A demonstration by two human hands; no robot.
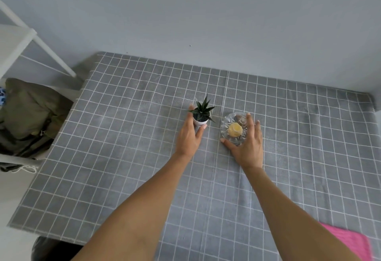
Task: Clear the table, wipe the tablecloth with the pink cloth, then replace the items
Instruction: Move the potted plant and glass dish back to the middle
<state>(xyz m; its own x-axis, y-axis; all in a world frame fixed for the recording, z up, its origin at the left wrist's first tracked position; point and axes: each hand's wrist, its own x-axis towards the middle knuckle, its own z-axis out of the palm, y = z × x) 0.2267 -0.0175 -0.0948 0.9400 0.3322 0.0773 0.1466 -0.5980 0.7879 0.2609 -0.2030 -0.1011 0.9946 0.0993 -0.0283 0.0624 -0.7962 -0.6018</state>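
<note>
A small spiky green plant in a white pot (201, 117) stands near the middle of the grey checked tablecloth (127, 128). My left hand (188, 135) curls round the pot, thumb on its near right side and fingers behind its left. To the right sits a clear glass dish (226, 124) holding a yellow round object (235, 130) and something brown behind it. My right hand (247, 143) lies over the dish's right side, thumb at its near rim, fingers spread across the far rim. The pink cloth (348, 240) lies at the table's near right corner.
A white shelf frame (31, 40) stands at the left with an olive bag (31, 108) on its lower level, right beside the table's left edge. A grey wall runs behind the table. A dark object (51, 248) sits below the near left edge.
</note>
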